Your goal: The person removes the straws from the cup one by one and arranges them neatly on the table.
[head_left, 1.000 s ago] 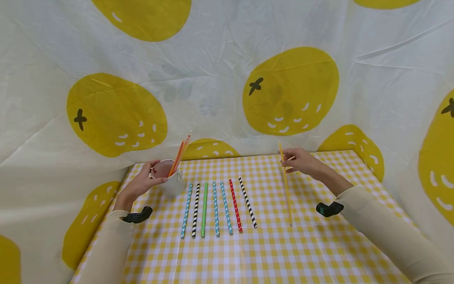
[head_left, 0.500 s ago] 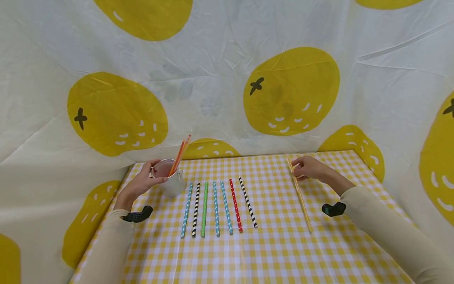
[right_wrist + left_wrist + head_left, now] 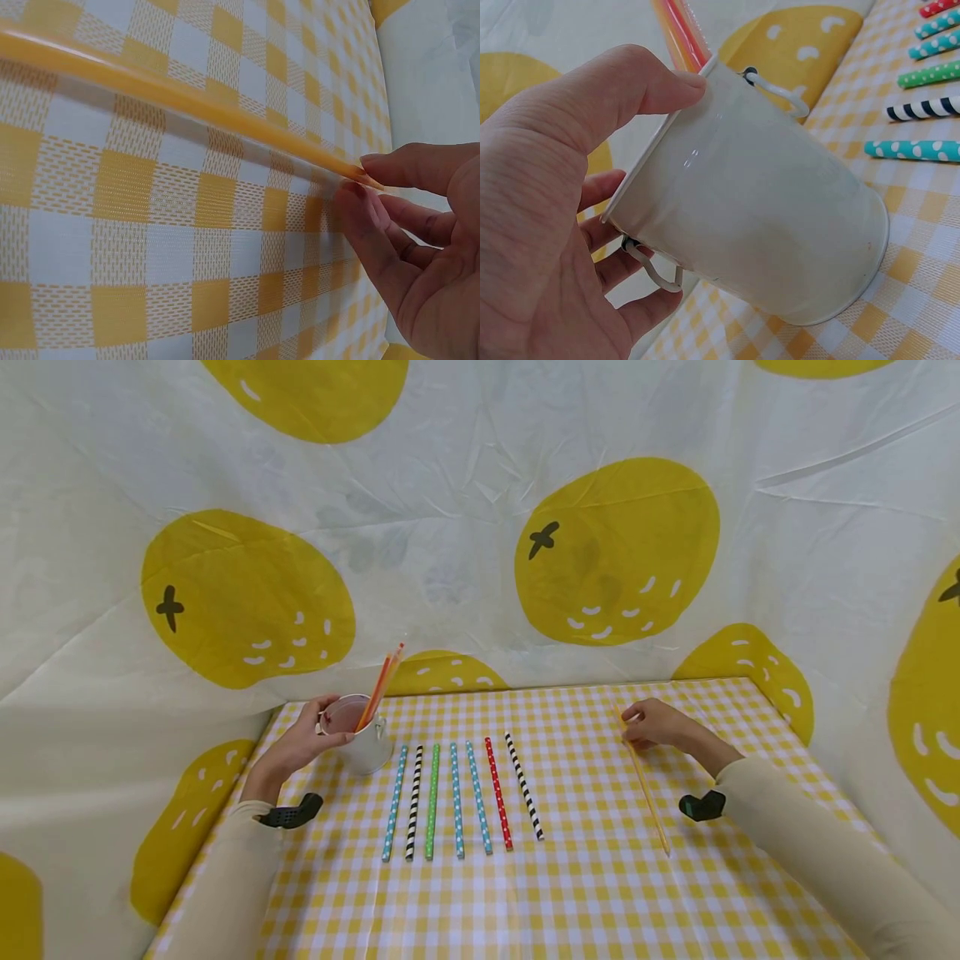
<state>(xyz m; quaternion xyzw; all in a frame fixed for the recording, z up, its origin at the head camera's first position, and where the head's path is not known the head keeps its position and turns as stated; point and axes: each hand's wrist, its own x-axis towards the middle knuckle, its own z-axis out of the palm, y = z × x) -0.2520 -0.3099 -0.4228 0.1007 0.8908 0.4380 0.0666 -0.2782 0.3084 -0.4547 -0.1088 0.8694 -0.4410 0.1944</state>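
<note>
Left hand (image 3: 307,742): curled over the rim of a white bucket (image 3: 757,195) with loop handles (image 3: 784,94), thumb on the outer wall; other fingers partly hidden behind it. Bucket on the yellow-and-white checked cloth (image 3: 570,893), at the left of a row of seven patterned straws (image 3: 457,802). Translucent orange-red straws (image 3: 380,689) lean out of its mouth; lower ends hidden, count unclear.

Right hand (image 3: 655,724): thumb and finger pinched together on the far end of a translucent yellow-orange plastic straw (image 3: 187,100), right of the row. That tip is hard to make out at the fingers; contact along the cloth cannot be told.

Between views: right wrist cuts off the straw's near end, which head shows; left wrist shows both handles, but crops the row.
</note>
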